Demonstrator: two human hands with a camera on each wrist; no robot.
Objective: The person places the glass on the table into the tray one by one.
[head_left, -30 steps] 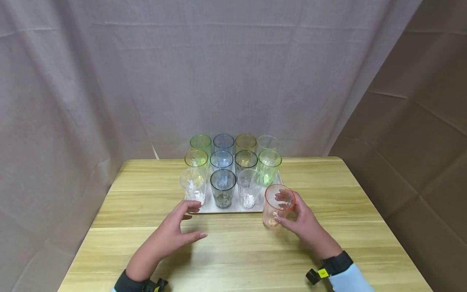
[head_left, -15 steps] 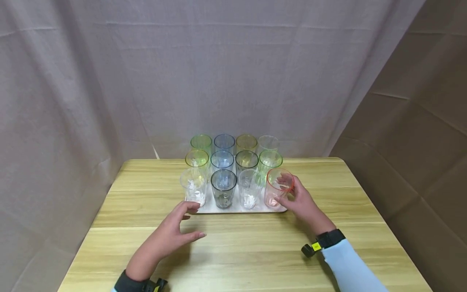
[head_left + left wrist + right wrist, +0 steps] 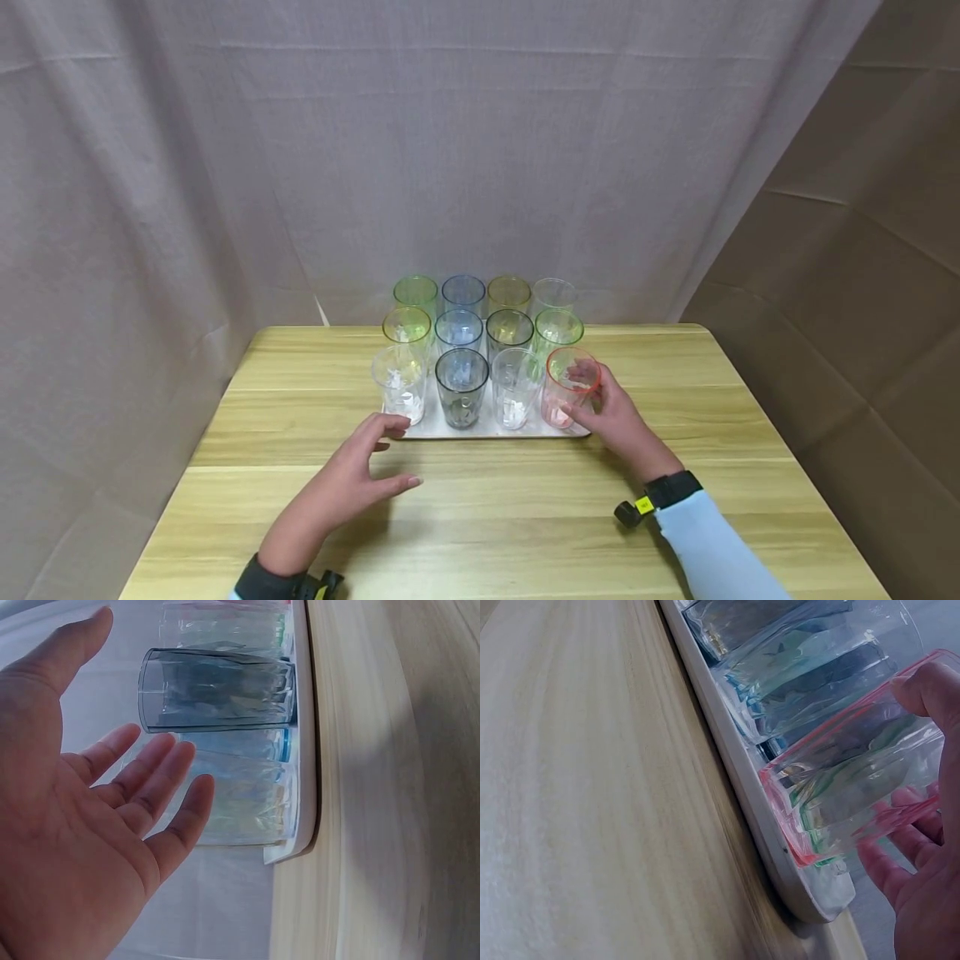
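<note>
A pink glass tumbler with a red rim stands upright on the front right corner of a white tray. My right hand grips it from the right side. In the right wrist view the thumb lies on one side of the pink tumbler and the fingers on the other, its base at the tray. My left hand is held over the table by the tray's front left, fingers spread loosely around nothing. Nearest to it are a clear tumbler and a smoky grey tumbler.
Behind the front row, several green, blue, amber and clear tumblers stand in rows on the tray. Another clear tumbler is just left of the pink one. The wooden table extends to both sides, with a grey curtain behind it.
My right hand has carried the pink tumbler from in front of the tray back onto its front right corner, where it now stands in line with the front row. The left hand has hardly moved.
</note>
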